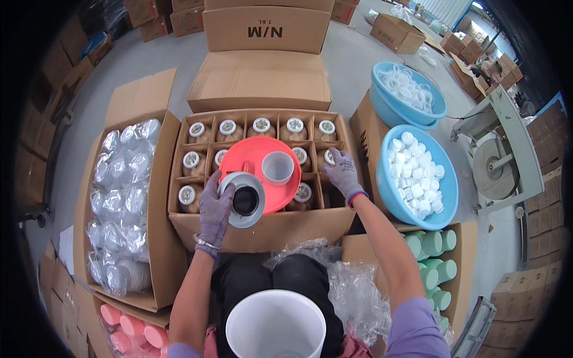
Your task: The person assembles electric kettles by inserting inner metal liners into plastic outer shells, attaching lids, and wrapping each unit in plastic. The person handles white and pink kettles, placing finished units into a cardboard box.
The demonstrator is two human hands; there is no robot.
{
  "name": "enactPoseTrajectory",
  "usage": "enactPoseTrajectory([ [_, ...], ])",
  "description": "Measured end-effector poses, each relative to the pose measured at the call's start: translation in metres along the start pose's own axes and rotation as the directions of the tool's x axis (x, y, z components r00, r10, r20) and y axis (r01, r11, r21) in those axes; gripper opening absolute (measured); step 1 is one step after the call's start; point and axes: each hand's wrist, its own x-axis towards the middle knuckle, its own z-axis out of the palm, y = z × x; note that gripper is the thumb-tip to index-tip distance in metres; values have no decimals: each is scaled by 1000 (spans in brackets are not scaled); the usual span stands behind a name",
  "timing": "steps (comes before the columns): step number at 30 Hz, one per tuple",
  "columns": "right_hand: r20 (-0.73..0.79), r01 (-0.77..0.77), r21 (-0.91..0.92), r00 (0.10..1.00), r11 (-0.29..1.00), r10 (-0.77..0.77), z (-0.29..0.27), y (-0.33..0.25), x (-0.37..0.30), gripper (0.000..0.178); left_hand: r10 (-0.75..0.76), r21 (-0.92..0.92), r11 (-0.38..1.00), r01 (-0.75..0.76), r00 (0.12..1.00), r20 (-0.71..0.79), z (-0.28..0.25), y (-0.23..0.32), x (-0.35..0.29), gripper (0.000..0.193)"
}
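Observation:
My left hand (213, 210), in a grey glove, grips the rim of a pale grey bowl-shaped part (251, 221) with a black round centre. It is tilted over the near left edge of a red round lid-like disc (262, 148). A small translucent cup (278, 168) stands on that disc, which lies over the bottles. My gloved right hand (345, 174) has its fingers around the silver-and-white top of a bottle (327, 157) in the right column. Several similar bottles (261, 125) stand in the divided cardboard box (262, 230); the disc hides some of them.
On the left a carton (164, 238) holds wrapped clear containers (128, 200). Blue basins at right hold white caps (418, 179) and clear rings (406, 88). Green cups (431, 243) and pink cups (132, 325) fill lower boxes. A white bucket (276, 298) stands close to me.

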Motion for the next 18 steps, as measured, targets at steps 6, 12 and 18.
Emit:
enactPoseTrajectory([
  [6, 13, -34, -22, 999, 999, 35, 62, 62, 31, 63, 259, 546, 817, -187, 964, -58, 11, -13, -6, 55],
  [12, -302, 66, 35, 952, 997, -52, 11, 35, 16, 70, 147, 117, 978, -171, 971, 189, 35, 40, -27, 50],
  [18, -504, 615, -108, 643, 781, -577, -166, -77, -75, 69, -290, -380, 652, 656, 679, 674, 76, 76, -23, 63],
])
